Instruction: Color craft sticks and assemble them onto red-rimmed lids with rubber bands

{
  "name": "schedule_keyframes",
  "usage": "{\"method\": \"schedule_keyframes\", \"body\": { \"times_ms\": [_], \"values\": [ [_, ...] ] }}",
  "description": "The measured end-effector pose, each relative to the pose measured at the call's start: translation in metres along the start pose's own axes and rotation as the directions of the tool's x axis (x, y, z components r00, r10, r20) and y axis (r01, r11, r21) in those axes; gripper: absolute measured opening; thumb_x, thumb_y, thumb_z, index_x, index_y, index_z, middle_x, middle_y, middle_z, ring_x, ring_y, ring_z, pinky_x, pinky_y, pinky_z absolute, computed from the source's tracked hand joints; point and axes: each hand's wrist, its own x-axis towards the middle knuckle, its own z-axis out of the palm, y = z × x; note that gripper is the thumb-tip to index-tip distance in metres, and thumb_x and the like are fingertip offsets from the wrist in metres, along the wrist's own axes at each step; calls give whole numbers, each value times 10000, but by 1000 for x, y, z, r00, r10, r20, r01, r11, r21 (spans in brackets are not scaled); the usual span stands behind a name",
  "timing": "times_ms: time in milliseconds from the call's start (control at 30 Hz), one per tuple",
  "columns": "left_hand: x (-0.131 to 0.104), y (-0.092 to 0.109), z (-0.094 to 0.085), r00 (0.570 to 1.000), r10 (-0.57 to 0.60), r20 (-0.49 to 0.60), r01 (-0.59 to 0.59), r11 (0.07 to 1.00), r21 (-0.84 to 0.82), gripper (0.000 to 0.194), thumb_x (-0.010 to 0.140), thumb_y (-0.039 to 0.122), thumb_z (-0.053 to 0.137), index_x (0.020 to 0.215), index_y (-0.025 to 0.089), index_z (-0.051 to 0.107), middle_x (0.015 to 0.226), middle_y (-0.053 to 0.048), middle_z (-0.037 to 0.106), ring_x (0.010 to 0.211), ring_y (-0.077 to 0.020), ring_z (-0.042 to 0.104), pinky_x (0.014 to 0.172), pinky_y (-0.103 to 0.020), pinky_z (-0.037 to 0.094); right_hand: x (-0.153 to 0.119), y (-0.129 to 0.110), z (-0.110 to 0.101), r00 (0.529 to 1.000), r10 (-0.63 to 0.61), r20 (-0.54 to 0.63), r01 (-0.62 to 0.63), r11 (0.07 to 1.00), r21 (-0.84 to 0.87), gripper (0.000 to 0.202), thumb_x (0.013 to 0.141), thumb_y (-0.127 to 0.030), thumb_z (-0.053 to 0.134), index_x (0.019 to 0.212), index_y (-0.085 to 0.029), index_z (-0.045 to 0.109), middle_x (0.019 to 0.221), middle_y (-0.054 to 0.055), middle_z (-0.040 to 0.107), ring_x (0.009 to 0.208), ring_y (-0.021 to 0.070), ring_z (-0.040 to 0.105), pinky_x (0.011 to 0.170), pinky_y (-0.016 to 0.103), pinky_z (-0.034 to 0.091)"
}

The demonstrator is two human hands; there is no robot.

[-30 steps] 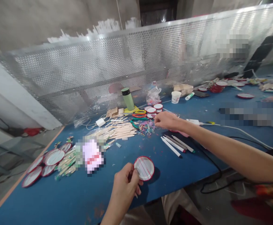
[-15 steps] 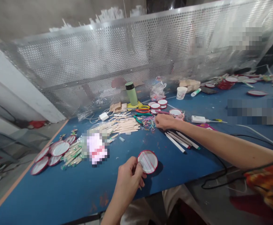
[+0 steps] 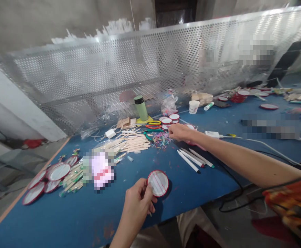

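My left hand point(image 3: 139, 201) is closed on the edge of a small round white disc with a red rim point(image 3: 158, 188), held above the front of the table. Thin reddish lines run across the disc's face. The end of a thin stick pokes out under my left fingers. Farther back, my right hand point(image 3: 177, 132) is closed, with its fingertips down at a heap of small coloured bands point(image 3: 160, 139). Whatever those fingers hold is hidden. Several white and grey markers point(image 3: 191, 159) lie just in front of my right forearm.
Wooden sticks point(image 3: 136, 143), pliers point(image 3: 147, 136) and scissors point(image 3: 154, 123) lie behind. A green bottle point(image 3: 141, 109) and paper cup point(image 3: 194, 107) stand near the perforated metal panel point(image 3: 96, 79). More red-rimmed discs point(image 3: 59, 172) are stacked left. A charger point(image 3: 211, 134) with cable lies right.
The camera view has turned slightly right, so the table's contents appear shifted left. My left hand still grips the disc, and my right hand stays at the heap of bands.
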Motion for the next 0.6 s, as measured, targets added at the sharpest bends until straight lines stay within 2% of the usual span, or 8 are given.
{"method": "schedule_keyframes", "body": {
  "times_ms": [133,233,333,400,467,533,600],
  "values": [
    [1,-4,0,1000,2,14,-2,1000,6,319,765,478,538,671,175,509,511,6,609,328,-87,532,317,-150,366,16,3,8,995,-60,75,54,995,86,173,795,-171,566,825,-127,730,737,71,745,582,135,678,497,169,417],
    [2,-6,-1,1000,8,19,-8,1000,11,316,783,471,524,679,173,510,523,4,611,335,-85,536,323,-149,367,24,6,13,990,-92,109,72,983,168,175,799,-185,567,801,-118,729,739,70,747,532,127,665,446,160,417],
    [2,-6,-1,999,18,27,-18,1000,16,309,795,462,520,687,173,512,528,4,613,342,-86,541,333,-152,379,25,5,12,991,-90,99,83,994,78,195,828,-202,557,815,-131,738,727,66,749,558,133,682,489,162,450],
    [2,-6,-1,999,26,29,-27,999,17,311,797,463,520,682,174,511,525,4,610,344,-88,542,336,-155,384,22,0,8,996,-67,51,68,997,-21,206,848,-201,550,858,-129,743,769,90,755,654,162,712,583,182,489],
    [1,-5,-1,999,30,26,-30,999,17,315,794,465,521,676,174,511,520,4,606,343,-88,540,334,-155,382,18,-6,5,999,-23,-36,19,995,-99,239,866,-180,531,961,-95,733,904,168,751,842,233,724,711,243,514],
    [1,-5,-1,999,31,24,-32,999,16,311,792,461,523,675,173,514,517,3,606,342,-88,539,334,-155,382,15,-13,5,994,-5,-112,-12,988,-155,291,879,-154,504,1078,-67,698,1053,238,709,1017,297,680,817,314,505],
    [0,-4,-1,999,26,20,-26,1000,15,301,789,451,528,674,173,516,514,3,608,340,-90,540,333,-155,384,12,-19,7,991,-31,-129,5,980,-197,311,888,-144,491,1125,-81,683,1116,246,686,1086,316,648,867,351,491]
  ]
}}
